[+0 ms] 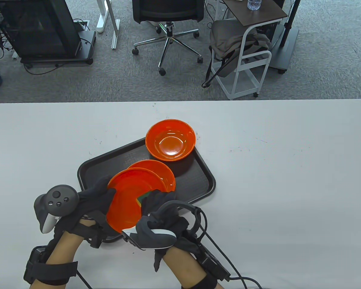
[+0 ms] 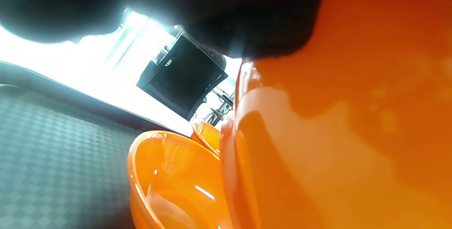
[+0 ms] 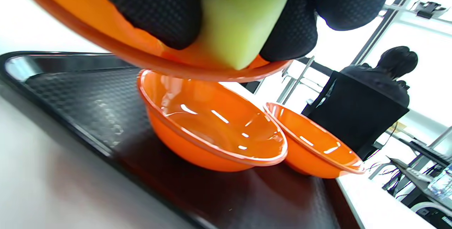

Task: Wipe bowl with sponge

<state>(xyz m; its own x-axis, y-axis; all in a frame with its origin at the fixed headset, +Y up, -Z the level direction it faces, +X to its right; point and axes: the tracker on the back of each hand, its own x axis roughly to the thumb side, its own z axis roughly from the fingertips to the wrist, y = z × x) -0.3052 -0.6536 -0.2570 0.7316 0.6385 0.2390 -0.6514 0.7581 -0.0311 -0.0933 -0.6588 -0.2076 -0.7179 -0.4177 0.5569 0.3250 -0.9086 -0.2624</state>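
Note:
My left hand (image 1: 94, 195) grips the left rim of an orange bowl (image 1: 128, 200) and holds it tilted above the black tray (image 1: 108, 164). The bowl's underside fills the left wrist view (image 2: 339, 133). My right hand (image 1: 156, 204) pinches a yellow-green sponge (image 3: 240, 24) and presses it inside this bowl, near its right rim (image 3: 169, 65). In the table view only a small green edge of the sponge (image 1: 143, 198) shows between the fingers.
A second orange bowl (image 1: 161, 174) sits on the tray under the held one, also in the right wrist view (image 3: 215, 130). A third orange bowl (image 1: 170, 140) sits on the tray's far corner. Bare white table (image 1: 288, 180) lies to the right.

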